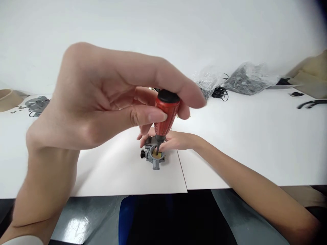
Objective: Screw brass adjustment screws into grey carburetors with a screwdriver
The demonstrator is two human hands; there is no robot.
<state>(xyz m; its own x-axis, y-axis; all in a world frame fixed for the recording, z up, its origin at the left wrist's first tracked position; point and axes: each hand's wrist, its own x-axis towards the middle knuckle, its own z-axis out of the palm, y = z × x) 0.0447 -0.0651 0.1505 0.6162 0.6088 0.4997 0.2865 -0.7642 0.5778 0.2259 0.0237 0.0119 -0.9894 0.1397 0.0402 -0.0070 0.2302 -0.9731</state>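
My left hand (109,88) grips a screwdriver (167,119) with a red handle and black cap, thumb on one side and fingers on the other. The shaft points down into the round bore of a small grey metal throttle body (155,165), over a brass-coloured plate inside it. Whether the tip touches a screw is too small to tell. From behind and the right, my right hand (176,139) steadies the throttle body on the white table. Its fingers are partly hidden by the screwdriver and my left hand. A black knob (143,154) sticks out at the part's left side.
At the back right lie clear plastic bags (251,78), a coiled black cable (220,93) and black curved pieces (313,103). Far left are a grey metal part (38,104) and a tan roll (9,99). The table's front edge (130,194) runs close by.
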